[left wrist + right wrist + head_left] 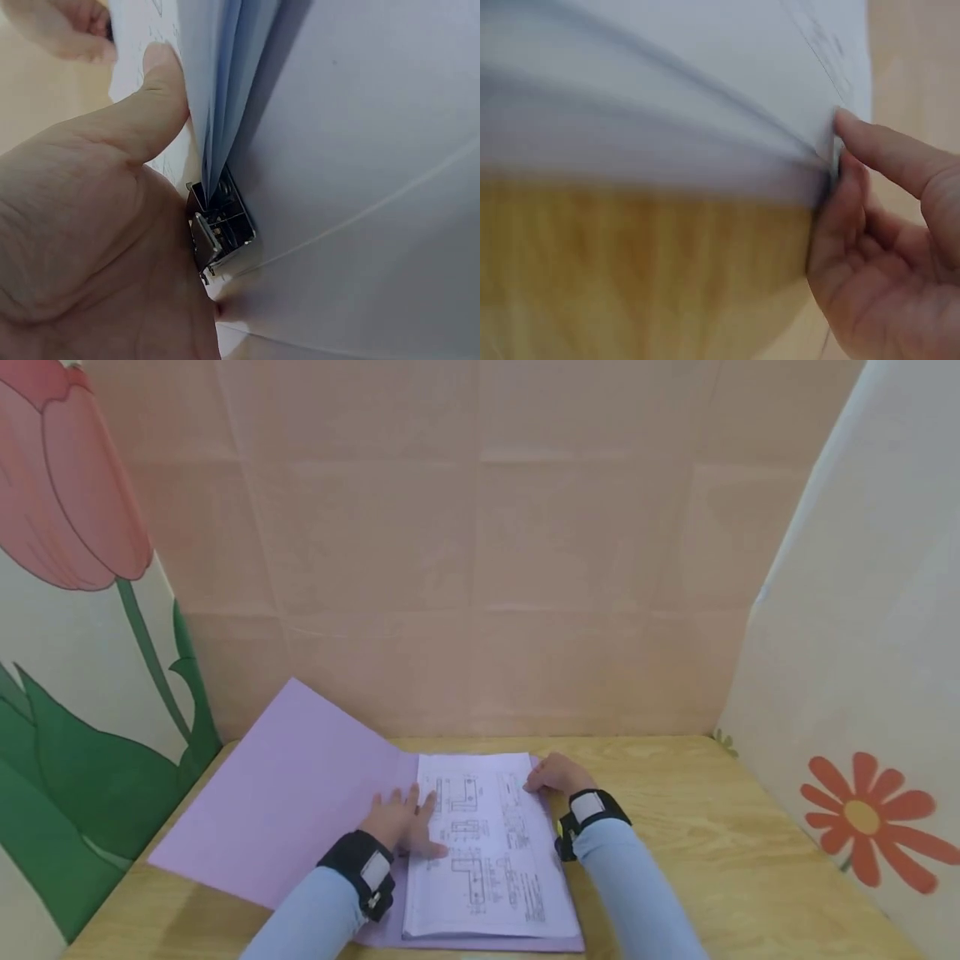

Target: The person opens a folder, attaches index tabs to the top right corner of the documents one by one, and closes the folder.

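A purple folder [285, 802] lies open on the table, its cover raised at a slant on the left. A stack of sheets with technical drawings [498, 827] lies in its right half. My left hand [397, 821], fingers spread, rests by the stack's left edge; the thumb touches the top sheet. In the left wrist view, a metal clip [221, 229] grips the sheets' inner edge beside that palm. At the stack's upper right edge, my right hand [560, 772] pinches sheets between thumb and fingers [845, 199]. How many sheets it holds I cannot tell.
The wooden table [675, 827] stretches to both sides of the folder. Behind it stands a creased beige backdrop [480, 568]. Side panels carry a painted tulip [75, 485] on the left and a red flower [862, 817] on the right.
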The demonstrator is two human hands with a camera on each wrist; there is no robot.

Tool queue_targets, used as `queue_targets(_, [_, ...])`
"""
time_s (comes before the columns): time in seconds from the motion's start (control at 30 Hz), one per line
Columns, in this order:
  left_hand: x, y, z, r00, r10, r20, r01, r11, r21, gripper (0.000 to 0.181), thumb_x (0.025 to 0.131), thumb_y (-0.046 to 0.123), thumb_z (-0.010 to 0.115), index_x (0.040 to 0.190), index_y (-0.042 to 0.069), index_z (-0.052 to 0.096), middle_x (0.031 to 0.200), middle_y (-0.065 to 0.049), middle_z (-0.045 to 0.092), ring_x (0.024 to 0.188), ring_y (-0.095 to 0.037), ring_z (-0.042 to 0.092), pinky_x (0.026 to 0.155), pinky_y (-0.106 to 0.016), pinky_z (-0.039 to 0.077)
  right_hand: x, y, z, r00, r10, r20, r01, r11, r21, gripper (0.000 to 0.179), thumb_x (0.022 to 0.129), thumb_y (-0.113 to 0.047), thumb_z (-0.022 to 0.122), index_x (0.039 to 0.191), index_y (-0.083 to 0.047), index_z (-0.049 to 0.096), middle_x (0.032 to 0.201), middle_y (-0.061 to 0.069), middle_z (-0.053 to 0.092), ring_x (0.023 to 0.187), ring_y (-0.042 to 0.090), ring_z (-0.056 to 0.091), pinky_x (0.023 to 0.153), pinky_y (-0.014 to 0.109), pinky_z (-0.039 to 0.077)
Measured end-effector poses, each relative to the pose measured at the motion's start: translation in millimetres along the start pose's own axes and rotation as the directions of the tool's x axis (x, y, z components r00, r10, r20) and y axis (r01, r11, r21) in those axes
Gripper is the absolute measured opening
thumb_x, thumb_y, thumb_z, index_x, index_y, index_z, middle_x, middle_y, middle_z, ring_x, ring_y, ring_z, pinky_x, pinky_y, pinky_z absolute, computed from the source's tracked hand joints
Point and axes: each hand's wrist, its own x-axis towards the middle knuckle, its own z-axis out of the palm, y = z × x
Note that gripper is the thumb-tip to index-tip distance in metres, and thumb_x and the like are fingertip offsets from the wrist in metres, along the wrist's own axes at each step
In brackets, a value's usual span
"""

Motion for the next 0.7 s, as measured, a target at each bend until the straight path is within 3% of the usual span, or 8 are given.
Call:
queue_targets(0.13, [-2.2,0.7,0.5,1.0,-0.002,0.006,0.002,1.0,-0.012,0.097,0.079,0.066,0.064,0.154,0.019,0.025,0.161,-0.015,0.016,0.147,-0.041,0.014,0.117,-0.061,0.005,-2.8,-2.1,2.8,1.0,0.003,-0.022,-0.004,0.999,-0.052,0.017,0.08,-0.022,0.077,0.079,-0.005,0.074,0.067,0.004,0.06,0.067,0.019,0.055,0.065,0.029,0.037])
queue_targets(0.27, [-3.8,0.9,0.4,1.0,-0.007,0.021,0.008,0.999,-0.035,0.098,0.078,0.066,0.064,0.154,0.019,0.024,0.161,-0.015,0.014,0.147,-0.041,0.012,0.117,-0.061,0.003,-6.9,-1.2,-0.7,1.0,-0.011,0.016,0.011,1.0,0.001,0.01,0.081,-0.013,0.075,0.083,-0.004,0.075,0.074,0.004,0.064,0.074,0.021,0.056,0.071,0.031,0.039])
queue_targets(0.4, [-2.9,-0.4,-0.8,1.0,-0.011,0.028,0.011,0.999,-0.032,0.099,0.078,0.066,0.064,0.155,0.019,0.023,0.162,-0.015,0.013,0.147,-0.042,0.012,0.117,-0.061,0.003,-5.8,-0.8,1.1,1.0,-0.022,-0.011,0.022,1.0,-0.002,0.016,0.081,-0.02,0.076,0.075,-0.006,0.074,0.065,0.001,0.058,0.067,0.018,0.054,0.066,0.028,0.038])
queue_targets(0.5, [-1.1,-2.1,-1.5,1.0,-0.016,0.026,0.017,1.0,-0.02,0.099,0.079,0.067,0.063,0.155,0.019,0.022,0.161,-0.016,0.014,0.147,-0.042,0.012,0.117,-0.061,0.003,-4.5,-1.7,2.7,0.999,-0.04,-0.026,0.04,0.999,0.006,0.014,0.081,-0.019,0.076,0.077,-0.005,0.074,0.064,0.0,0.057,0.064,0.017,0.053,0.064,0.027,0.038])
queue_targets(0.6, [-0.1,-2.6,-1.2,0.999,-0.02,0.032,0.021,1.0,-0.021,0.099,0.079,0.067,0.063,0.155,0.019,0.022,0.162,-0.015,0.014,0.147,-0.042,0.011,0.117,-0.061,0.003,-4.0,-1.2,2.7,1.0,-0.012,-0.02,0.013,0.998,0.064,0.009,0.08,-0.009,0.075,0.085,-0.002,0.074,0.072,0.001,0.062,0.07,0.019,0.055,0.069,0.028,0.04])
queue_targets(0.7, [-0.2,-2.0,0.0,0.999,-0.018,0.038,0.019,0.999,-0.029,0.098,0.079,0.067,0.064,0.155,0.019,0.023,0.162,-0.015,0.014,0.147,-0.042,0.011,0.117,-0.06,0.003,-1.4,0.9,3.8,0.999,0.041,-0.033,-0.039,0.997,0.066,0.011,0.079,-0.012,0.077,0.084,-0.003,0.074,0.071,0.003,0.062,0.069,0.019,0.056,0.067,0.028,0.04])
